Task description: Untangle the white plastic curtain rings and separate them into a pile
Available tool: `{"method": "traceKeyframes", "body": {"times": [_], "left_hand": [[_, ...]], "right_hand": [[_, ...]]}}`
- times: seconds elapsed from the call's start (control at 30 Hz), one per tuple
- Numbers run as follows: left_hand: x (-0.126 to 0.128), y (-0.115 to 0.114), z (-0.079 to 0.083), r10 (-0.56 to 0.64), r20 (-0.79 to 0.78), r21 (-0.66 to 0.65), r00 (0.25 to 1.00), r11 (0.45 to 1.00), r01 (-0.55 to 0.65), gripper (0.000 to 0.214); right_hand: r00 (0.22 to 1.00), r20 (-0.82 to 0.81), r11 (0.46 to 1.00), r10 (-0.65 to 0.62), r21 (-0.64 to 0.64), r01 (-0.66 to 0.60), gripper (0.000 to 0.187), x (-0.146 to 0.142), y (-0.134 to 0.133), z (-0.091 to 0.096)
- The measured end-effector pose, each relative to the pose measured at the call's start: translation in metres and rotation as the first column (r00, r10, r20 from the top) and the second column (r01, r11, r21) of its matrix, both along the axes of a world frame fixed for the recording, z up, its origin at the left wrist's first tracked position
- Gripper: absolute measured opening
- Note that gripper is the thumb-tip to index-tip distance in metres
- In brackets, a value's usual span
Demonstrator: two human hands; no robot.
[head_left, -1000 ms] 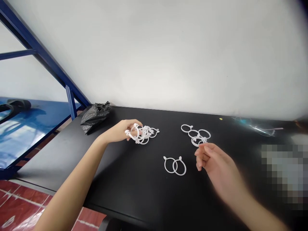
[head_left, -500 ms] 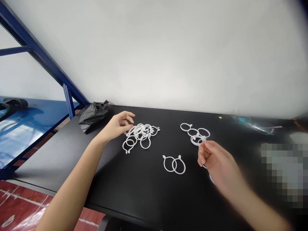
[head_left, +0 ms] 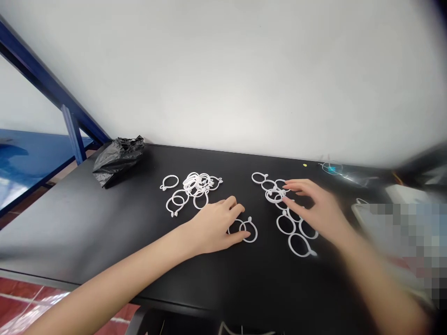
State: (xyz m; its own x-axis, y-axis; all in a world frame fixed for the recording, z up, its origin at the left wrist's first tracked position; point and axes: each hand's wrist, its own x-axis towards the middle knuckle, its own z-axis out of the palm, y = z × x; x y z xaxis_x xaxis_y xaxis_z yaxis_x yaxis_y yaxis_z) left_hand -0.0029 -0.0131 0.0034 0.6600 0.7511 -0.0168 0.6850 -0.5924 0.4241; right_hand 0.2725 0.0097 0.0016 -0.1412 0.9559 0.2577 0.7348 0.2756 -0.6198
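White plastic rings with small knobs, resembling curtain rings, lie on the black table. My left hand (head_left: 223, 223) reaches over an overlapping pair of rings (head_left: 254, 236), thumb and fingers apart, the thumb at the near edge of the pair. Behind that wrist sits a tangled pile of rings (head_left: 195, 191), and a single ring (head_left: 177, 177) lies separately at its left. On the right, my right hand (head_left: 312, 204) hovers at a spread group of rings (head_left: 289, 236) with its fingers stretched out, holding nothing I can see. It covers part of that group.
A crumpled black plastic bag (head_left: 117, 160) rests at the table's back left, near a blue metal frame (head_left: 73, 132). Clear plastic wrapping (head_left: 333, 168) and a small yellow bit (head_left: 305, 165) lie along the wall. Blurred items stand at the right.
My left hand has moved from the pile to the overlapping pair. A lone ring now shows left of the pile. My right hand's fingers have spread from a pinch, and the view has shifted right.
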Motion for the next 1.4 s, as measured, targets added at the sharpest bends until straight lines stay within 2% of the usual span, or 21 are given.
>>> {"method": "traceKeyframes", "body": {"times": [0.07, 0.17, 0.27, 0.37, 0.53, 0.63, 0.77, 0.87, 0.93, 1.03, 1.17, 1.27, 1.33, 1.4], "left_hand": [[0.009, -0.001, -0.006, 0.01, -0.013, 0.032, 1.0, 0.999, -0.009, 0.037], [0.015, 0.001, -0.009, -0.006, 0.04, 0.07, 0.999, 0.998, 0.004, 0.027], [0.013, 0.006, -0.009, -0.03, 0.1, 0.071, 0.995, 0.997, 0.023, 0.036], [0.006, 0.012, -0.009, -0.003, 0.137, 0.022, 0.991, 1.0, 0.0, 0.043], [-0.004, 0.018, -0.013, 0.105, 0.17, -0.036, 0.98, 0.994, -0.101, 0.038], [-0.006, 0.019, -0.013, 0.147, 0.138, -0.055, 0.979, 0.989, -0.14, 0.039], [-0.007, 0.018, -0.013, 0.151, 0.078, -0.056, 0.985, 0.988, -0.147, 0.035], [-0.007, 0.015, -0.013, 0.136, 0.17, -0.073, 0.976, 0.989, -0.125, 0.03], [-0.008, 0.014, -0.011, 0.127, 0.304, -0.11, 0.944, 0.989, -0.098, 0.028], [-0.008, 0.013, -0.006, 0.151, 0.509, -0.208, 0.847, 0.977, -0.05, 0.026], [-0.006, 0.016, -0.002, 0.262, 0.696, -0.41, 0.669, 0.909, 0.071, 0.016], [-0.004, 0.016, -0.002, 0.372, 0.729, -0.552, 0.574, 0.816, 0.173, 0.01], [-0.002, 0.014, -0.003, 0.415, 0.717, -0.601, 0.56, 0.775, 0.195, 0.008], [-0.001, 0.012, -0.004, 0.427, 0.707, -0.618, 0.564, 0.761, 0.198, 0.006]], "right_hand": [[0.991, 0.132, 1.0, 0.028, -0.001, -0.028, 0.027, -0.002, 0.003, -0.009], [0.984, 0.175, 0.999, 0.035, -0.039, -0.028, 0.029, -0.009, 0.005, -0.018], [0.988, 0.148, 0.998, 0.047, -0.047, -0.04, 0.026, -0.015, 0.004, -0.018], [0.988, 0.122, 0.995, 0.09, -0.045, -0.085, 0.022, -0.017, 0.002, -0.015], [0.986, 0.062, 0.986, 0.154, -0.081, -0.149, 0.019, -0.023, -0.002, -0.013], [0.978, 0.032, 0.977, 0.204, -0.073, -0.201, 0.015, -0.03, -0.005, -0.014], [0.959, -0.025, 0.958, 0.282, -0.043, -0.282, 0.01, -0.042, -0.011, -0.016], [0.939, -0.096, 0.944, 0.329, 0.012, -0.329, 0.01, -0.049, -0.018, -0.019], [0.933, -0.154, 0.945, 0.326, 0.059, -0.321, 0.01, -0.052, -0.021, -0.019], [0.926, -0.284, 0.968, 0.25, 0.077, -0.238, 0.007, -0.052, -0.024, -0.018], [0.875, -0.455, 0.977, 0.165, -0.044, -0.207, 0.005, -0.051, -0.025, -0.015], [0.841, -0.525, 0.969, 0.132, -0.109, -0.22, 0.009, -0.05, -0.026, -0.013], [0.786, -0.608, 0.962, 0.112, -0.133, -0.24, 0.011, -0.049, -0.026, -0.011], [0.711, -0.696, 0.943, 0.102, -0.16, -0.292, 0.014, -0.049, -0.025, -0.009]]}}
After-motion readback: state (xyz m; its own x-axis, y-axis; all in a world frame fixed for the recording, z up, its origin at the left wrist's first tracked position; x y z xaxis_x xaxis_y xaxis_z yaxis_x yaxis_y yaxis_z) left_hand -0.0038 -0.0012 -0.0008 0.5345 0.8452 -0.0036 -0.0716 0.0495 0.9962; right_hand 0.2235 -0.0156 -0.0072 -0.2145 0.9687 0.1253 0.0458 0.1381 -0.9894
